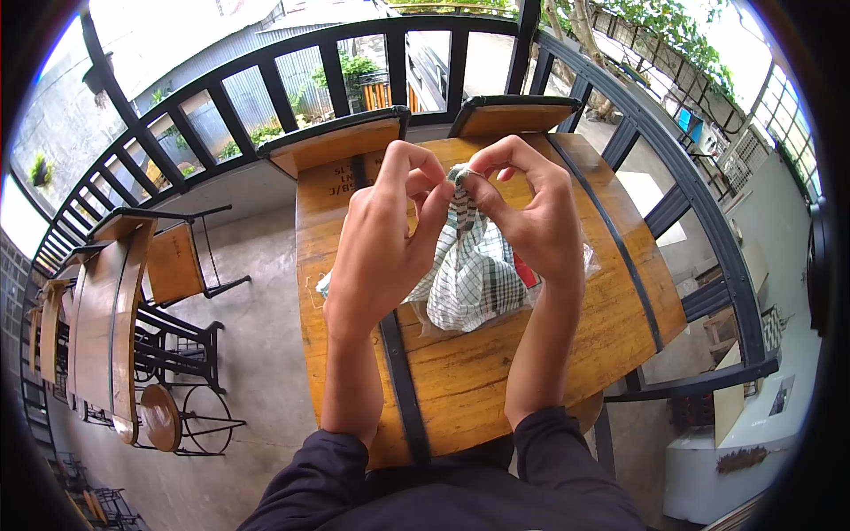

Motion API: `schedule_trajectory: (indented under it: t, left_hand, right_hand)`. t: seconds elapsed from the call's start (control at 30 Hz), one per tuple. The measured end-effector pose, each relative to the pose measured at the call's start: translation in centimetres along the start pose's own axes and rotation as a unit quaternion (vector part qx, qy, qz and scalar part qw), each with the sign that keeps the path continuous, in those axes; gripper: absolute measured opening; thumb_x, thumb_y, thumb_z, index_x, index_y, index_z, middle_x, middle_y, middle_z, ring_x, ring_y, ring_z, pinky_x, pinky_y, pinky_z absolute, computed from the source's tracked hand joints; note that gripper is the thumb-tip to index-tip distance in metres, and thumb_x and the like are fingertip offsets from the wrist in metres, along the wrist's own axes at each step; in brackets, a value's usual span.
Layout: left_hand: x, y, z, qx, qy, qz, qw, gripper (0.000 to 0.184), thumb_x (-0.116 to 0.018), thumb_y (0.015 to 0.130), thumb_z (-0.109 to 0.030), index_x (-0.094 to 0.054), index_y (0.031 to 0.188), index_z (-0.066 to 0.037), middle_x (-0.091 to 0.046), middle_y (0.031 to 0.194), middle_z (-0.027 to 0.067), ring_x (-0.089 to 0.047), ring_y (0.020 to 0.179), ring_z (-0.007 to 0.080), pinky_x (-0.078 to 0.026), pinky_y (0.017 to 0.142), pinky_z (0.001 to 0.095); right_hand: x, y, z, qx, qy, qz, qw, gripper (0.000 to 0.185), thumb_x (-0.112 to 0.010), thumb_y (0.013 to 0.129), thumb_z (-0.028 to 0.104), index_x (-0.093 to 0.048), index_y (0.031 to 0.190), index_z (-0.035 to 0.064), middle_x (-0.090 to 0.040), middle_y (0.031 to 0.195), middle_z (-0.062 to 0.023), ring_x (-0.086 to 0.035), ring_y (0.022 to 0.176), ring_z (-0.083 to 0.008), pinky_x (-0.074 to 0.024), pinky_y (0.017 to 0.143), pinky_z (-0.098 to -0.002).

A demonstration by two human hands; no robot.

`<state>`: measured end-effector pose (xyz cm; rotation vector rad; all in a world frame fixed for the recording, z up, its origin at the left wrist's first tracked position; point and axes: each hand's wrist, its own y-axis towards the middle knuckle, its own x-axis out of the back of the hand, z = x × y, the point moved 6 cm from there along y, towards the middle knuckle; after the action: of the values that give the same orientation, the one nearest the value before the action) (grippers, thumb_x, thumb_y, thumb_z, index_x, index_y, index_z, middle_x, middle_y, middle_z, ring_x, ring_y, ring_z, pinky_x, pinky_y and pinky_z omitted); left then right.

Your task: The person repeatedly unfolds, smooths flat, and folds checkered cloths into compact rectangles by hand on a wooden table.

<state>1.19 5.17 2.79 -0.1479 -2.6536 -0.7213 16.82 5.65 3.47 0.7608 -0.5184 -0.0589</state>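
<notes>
Over the wooden table [469,389], a green-and-white checked cloth [474,279] hangs gathered to a narrow top, its lower part bulging near the tabletop. My left hand [385,230] pinches the gathered top from the left, thumb and fingers bent. From the other side my right hand [531,208] pinches the same spot between thumb and forefinger. Clear plastic [591,258] shows around the cloth at the right. Something red [526,273] peeks out beside the cloth, mostly hidden by my right hand. What the cloth wraps, if anything, cannot be seen.
Two wooden chairs [341,142] [513,115] stand against the table's far side. Behind them runs a dark railing [310,62], which continues down the right. Another wooden table [111,292] with a chair [173,261] and a round stool [162,416] stands to the left.
</notes>
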Motion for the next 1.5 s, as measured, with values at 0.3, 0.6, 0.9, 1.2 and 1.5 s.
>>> schedule_trajectory:
  t: [0.3, 0.6, 0.9, 1.2, 1.5]
  left_hand:
    - [-1.1, 0.5, 0.3, -0.066, 0.107, -0.03, 0.992, 0.031, -0.077, 0.082, -0.026, -0.061, 0.093, -0.003, -0.061, 0.074, 0.0101, -0.057, 0.067, 0.0228, -0.045, 0.062, 0.0371]
    - [-1.1, 0.6, 0.7, -0.12, 0.134, -0.03, 0.983, 0.019, -0.072, 0.084, -0.015, -0.062, 0.094, -0.002, -0.067, 0.086, 0.0106, -0.06, 0.082, 0.0299, -0.048, 0.073, 0.0417]
    - [-1.1, 0.7, 0.6, -0.117, 0.129, -0.003, 0.985, 0.017, -0.07, 0.086, -0.013, -0.059, 0.092, -0.001, -0.066, 0.088, 0.0118, -0.059, 0.084, 0.0318, -0.046, 0.077, 0.0418]
    - [-2.4, -0.3, 0.0, -0.177, 0.132, 0.088, 0.971, 0.017, -0.072, 0.086, -0.019, -0.067, 0.087, -0.003, -0.064, 0.082, 0.0079, -0.056, 0.088, 0.0255, -0.039, 0.086, 0.0378]
    - [-4.4, -0.6, 2.2, -0.176, 0.131, 0.173, 0.96, 0.014, -0.07, 0.087, -0.019, -0.071, 0.088, -0.005, -0.065, 0.085, 0.0079, -0.058, 0.091, 0.0247, -0.034, 0.092, 0.0371]
  right_hand:
    - [0.4, -0.1, -0.1, 0.005, 0.021, -0.049, 0.999, 0.01, -0.07, 0.087, 0.013, -0.067, 0.089, 0.0037, -0.071, 0.083, -0.0076, -0.068, 0.081, -0.0186, -0.0518, 0.079, -0.0335]
    - [-0.3, -0.5, 0.3, 0.004, 0.003, 0.044, 0.999, 0.013, -0.07, 0.086, 0.007, -0.066, 0.098, 0.0021, -0.069, 0.095, -0.0118, -0.067, 0.09, -0.0244, -0.0516, 0.083, -0.0354]
    - [-0.2, -0.4, -0.1, -0.039, -0.023, 0.042, 0.998, 0.024, -0.077, 0.083, 0.016, -0.07, 0.098, 0.0004, -0.07, 0.09, -0.0116, -0.066, 0.086, -0.0214, -0.0515, 0.082, -0.035]
    - [1.2, -0.7, -0.4, -0.041, 0.051, -0.043, 0.997, 0.016, -0.073, 0.088, 0.017, -0.069, 0.087, 0.0017, -0.07, 0.081, -0.0062, -0.064, 0.075, -0.0135, -0.0507, 0.073, -0.0303]
    - [6.2, -2.3, -1.3, -0.042, 0.106, -0.225, 0.968, 0.028, -0.073, 0.089, 0.031, -0.065, 0.092, 0.0038, -0.065, 0.081, 0.0, -0.057, 0.074, -0.0056, -0.0438, 0.064, -0.0178]
